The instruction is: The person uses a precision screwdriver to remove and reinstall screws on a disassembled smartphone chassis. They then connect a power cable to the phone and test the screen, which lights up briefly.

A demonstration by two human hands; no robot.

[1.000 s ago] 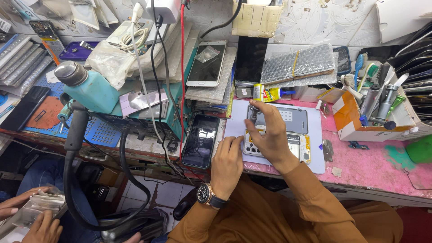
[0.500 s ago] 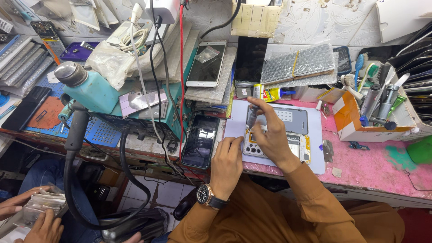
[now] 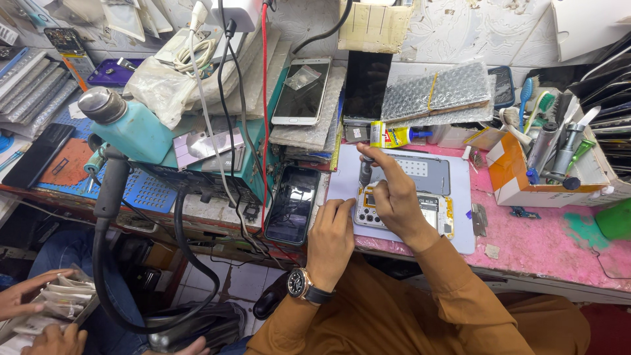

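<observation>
An opened phone (image 3: 430, 212) with its back off lies on a pale lilac work mat (image 3: 460, 190) on the pink bench. My right hand (image 3: 394, 194) grips a small dark screwdriver (image 3: 364, 172), held upright with its tip on the phone's upper left corner. My left hand (image 3: 330, 240), with a wristwatch, rests on the mat's near left corner and steadies the phone's left edge.
A dark phone (image 3: 292, 204) lies left of the mat and a white phone (image 3: 302, 92) leans behind it. A teal soldering station (image 3: 135, 128), cables, a glue tube (image 3: 394, 136) and a tool box (image 3: 545, 164) crowd the bench. Another person's hands (image 3: 29, 315) hold packets at lower left.
My right hand and the screwdriver have shifted slightly on the phone's upper left corner. My left hand stays put.
</observation>
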